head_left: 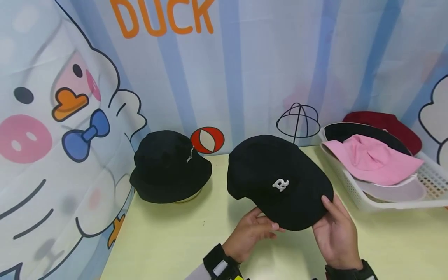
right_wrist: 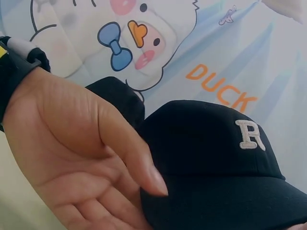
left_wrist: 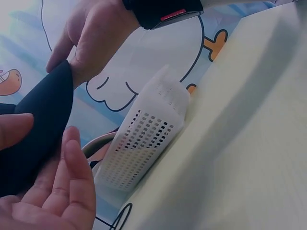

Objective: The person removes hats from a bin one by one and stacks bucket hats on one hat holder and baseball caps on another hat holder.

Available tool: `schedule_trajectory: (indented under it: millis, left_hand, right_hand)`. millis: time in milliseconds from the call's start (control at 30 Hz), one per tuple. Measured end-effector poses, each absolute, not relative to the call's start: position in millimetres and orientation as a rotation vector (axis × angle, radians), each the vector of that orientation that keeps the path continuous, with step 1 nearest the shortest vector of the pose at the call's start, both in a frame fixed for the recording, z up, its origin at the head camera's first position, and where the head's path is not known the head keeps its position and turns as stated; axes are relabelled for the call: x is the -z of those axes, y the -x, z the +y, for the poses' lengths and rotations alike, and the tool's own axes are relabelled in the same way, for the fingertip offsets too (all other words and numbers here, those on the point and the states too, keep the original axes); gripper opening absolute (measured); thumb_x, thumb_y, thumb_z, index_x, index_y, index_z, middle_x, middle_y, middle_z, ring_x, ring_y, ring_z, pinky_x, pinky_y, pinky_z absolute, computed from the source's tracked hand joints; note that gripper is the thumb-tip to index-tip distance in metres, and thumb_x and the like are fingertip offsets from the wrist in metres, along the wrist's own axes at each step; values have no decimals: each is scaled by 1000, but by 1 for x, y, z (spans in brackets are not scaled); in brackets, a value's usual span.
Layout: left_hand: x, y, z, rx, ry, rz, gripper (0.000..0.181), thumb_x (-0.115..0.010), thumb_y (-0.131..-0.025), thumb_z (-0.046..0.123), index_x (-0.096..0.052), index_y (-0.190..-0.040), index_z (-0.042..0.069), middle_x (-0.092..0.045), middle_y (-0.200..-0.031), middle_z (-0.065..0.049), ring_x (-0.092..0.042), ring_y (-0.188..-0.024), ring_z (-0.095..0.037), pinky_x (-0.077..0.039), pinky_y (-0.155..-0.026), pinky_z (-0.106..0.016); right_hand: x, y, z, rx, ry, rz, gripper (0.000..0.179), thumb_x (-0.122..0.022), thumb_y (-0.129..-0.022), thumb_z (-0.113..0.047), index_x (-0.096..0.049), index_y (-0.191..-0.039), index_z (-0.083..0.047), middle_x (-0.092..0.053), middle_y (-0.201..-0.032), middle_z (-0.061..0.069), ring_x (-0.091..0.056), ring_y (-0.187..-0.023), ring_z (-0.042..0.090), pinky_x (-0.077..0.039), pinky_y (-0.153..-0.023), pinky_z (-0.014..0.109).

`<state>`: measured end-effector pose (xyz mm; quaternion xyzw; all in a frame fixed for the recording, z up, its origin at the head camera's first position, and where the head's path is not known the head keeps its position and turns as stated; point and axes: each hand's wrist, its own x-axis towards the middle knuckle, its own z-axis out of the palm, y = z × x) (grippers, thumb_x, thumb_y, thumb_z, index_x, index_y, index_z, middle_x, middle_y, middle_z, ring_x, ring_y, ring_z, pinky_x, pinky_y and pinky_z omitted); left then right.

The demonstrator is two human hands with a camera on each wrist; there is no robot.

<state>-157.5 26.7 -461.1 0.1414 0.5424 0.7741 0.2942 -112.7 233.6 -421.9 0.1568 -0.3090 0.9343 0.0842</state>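
Right hand [head_left: 337,233]: thumb on top of a brim, fingers bent beneath, a firm pinch. Left hand [head_left: 250,235]: fingers partly curled about the brim's opposite edge, a lighter grip by our reading. Two hands, one black cap [head_left: 278,167] between them, held left of our landmark, the white basket [head_left: 395,206]. Gripping only the brim leaves the crown uncovered and, we judge, helps keep its single white letter R [head_left: 280,184] facing the wearer of the camera.

Farther out, left of the basket and near it, we count one black wire dome [head_left: 297,120] on a stem, partly behind the cap; its form suggests a hat support. Well left of the basket, one black bucket hat [head_left: 166,167], crown upward, perhaps so it keeps its shape.

In or against the basket we make out at least four pieces, overlapping, presumably gathered there to keep them together: one pink hat [head_left: 372,159], one dark red cap [head_left: 395,126] at the back, one black curved piece [head_left: 357,132], one pale brim [head_left: 399,189]. Anything deeper we cannot count.
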Motion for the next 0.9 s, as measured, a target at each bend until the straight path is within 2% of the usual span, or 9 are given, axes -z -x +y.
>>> schedule_trajectory:
  millis: [100, 200, 300, 500, 700, 900]
  left_hand:
    - [467, 157, 29, -2056, -390, 1404, 45, -67, -91, 3, -54, -132, 15, -78, -103, 4, -73, -97, -10, -56, -84, -29]
    - [469, 157, 31, -2064, -364, 1361, 45, -66, -91, 1, -53, -131, 16, -77, -108, 2, -73, -96, -10, -56, -83, -28]
    - [469, 158, 31, -2082, -319, 1345, 46, -66, -91, 0, -53, -132, 16, -76, -107, 4, -71, -90, -10, -57, -82, -27]
    - [471, 162, 27, -2112, -293, 1347, 46, -64, -90, -4, -53, -130, 16, -71, -103, 5, -64, -82, -11, -57, -78, -26]
    - [470, 167, 24, -2108, -333, 1353, 50, -62, -91, -5, -49, -131, 21, -68, -105, 7, -61, -80, -10, -56, -75, -24]
    - [463, 169, 20, -2119, -304, 1369, 51, -62, -90, -3, -47, -131, 21, -66, -107, 6, -59, -80, -12, -55, -74, -26]
  right_hand:
    - [425, 112, 229, -2756, -407, -1051, 56, -24, -111, -6, -2, -162, -7, 4, -171, 9, -45, -141, 1, -40, -115, 25]
    - [428, 111, 224, -2731, -356, -1119, 58, -25, -111, -6, 3, -162, -5, 7, -170, 11, -45, -140, -1, -39, -115, 24]
    - [432, 112, 221, -2729, -343, -1107, 57, -25, -110, -4, 1, -161, -5, -2, -169, 11, -46, -140, 0, -40, -115, 24]
    - [438, 114, 223, -2714, -365, -1130, 54, -28, -107, 5, -14, -158, -2, -35, -160, 3, -48, -141, 9, -44, -112, 29]
    - [439, 118, 231, -2677, -352, -1294, 52, -31, -107, 4, -22, -157, -3, -39, -158, 1, -49, -140, 8, -47, -110, 27]
    - [438, 124, 240, -2686, -434, -1267, 39, -29, -110, -3, -43, -147, -3, -54, -148, 2, -57, -133, 11, -51, -105, 27]
